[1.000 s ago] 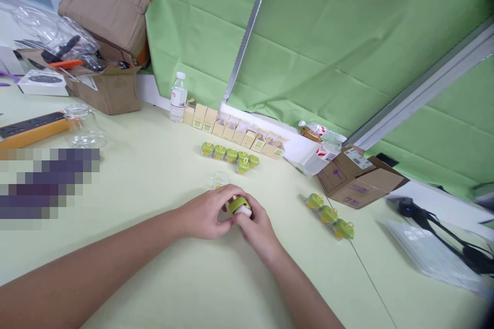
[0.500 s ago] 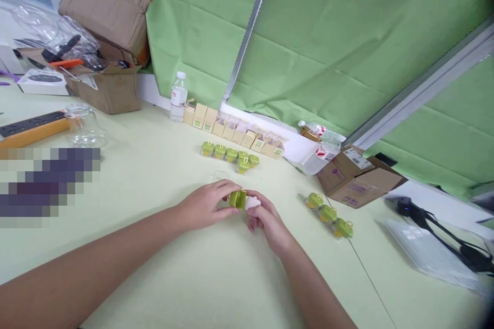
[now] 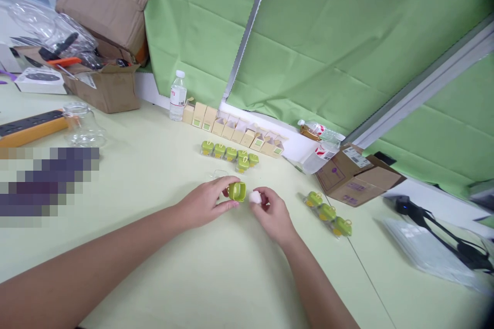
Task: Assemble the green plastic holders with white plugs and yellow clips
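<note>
My left hand (image 3: 210,200) is closed on a small green lid (image 3: 236,192), pinched between thumb and fingers. The lid's hollow side faces right and toward me. Just to its right, my right hand (image 3: 273,213) grips a small white piece (image 3: 255,197) at its fingertips, apart from the lid; its exact kind is unclear. A clear, cup-like container (image 3: 221,174) lies behind my left hand, partly hidden. Farther back stand several small green-lidded containers (image 3: 230,153) with loops on top, and more green-lidded containers (image 3: 327,212) form a slanted row to the right.
Small cardboard boxes (image 3: 228,127) line the wall beside a water bottle (image 3: 177,96). At left are a power strip (image 3: 34,127), a clear jar (image 3: 83,126) and a filled carton (image 3: 110,90). At right are a cardboard box (image 3: 353,177), plastic bags (image 3: 424,252) and a black cable device (image 3: 403,205).
The white piece has come away from the green lid's opening and moved right with my right hand. My left hand has turned the lid so its hollow shows more.
</note>
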Demonstrator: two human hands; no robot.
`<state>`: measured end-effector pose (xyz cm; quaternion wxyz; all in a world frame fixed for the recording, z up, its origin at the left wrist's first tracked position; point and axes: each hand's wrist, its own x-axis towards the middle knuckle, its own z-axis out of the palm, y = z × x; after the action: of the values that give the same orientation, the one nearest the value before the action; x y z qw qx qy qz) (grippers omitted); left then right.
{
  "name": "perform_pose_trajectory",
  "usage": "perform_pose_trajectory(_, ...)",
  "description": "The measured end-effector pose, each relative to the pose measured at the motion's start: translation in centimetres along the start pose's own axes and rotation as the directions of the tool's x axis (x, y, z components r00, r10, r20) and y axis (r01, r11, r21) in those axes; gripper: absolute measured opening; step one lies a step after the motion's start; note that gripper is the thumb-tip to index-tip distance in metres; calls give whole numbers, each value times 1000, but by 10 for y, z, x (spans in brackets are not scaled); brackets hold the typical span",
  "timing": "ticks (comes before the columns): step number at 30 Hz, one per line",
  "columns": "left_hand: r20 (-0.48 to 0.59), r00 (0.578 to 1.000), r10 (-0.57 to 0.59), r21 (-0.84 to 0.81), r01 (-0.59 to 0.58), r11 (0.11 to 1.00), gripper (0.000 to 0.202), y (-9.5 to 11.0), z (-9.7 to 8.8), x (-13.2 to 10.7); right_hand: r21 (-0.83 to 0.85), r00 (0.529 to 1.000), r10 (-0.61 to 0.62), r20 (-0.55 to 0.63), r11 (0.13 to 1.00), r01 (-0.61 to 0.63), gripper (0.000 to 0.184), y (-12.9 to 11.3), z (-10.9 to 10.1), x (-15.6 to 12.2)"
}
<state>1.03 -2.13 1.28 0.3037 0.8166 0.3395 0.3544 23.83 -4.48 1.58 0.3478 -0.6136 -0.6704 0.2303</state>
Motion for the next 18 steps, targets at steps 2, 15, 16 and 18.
perform_pose_trajectory(2,0,1000,-6,-23,6,1000,41,2,0,0,-166,997,-59,42,984,65,19,-1,1,-2)
perform_pose_trajectory(15,5,998,57,-157,-56,986,38,2,3,0,9,956,-222,-190,974,228,11,-29,-9,-13)
perform_pose_trajectory(16,7,998,65,-172,-63,983,38,2,3,0,55,959,-225,-174,970,237,12,-33,-6,-15)
perform_pose_trajectory(18,13,997,80,-188,-76,979,40,3,5,-1,126,970,-215,-116,965,230,15,-40,1,-19)
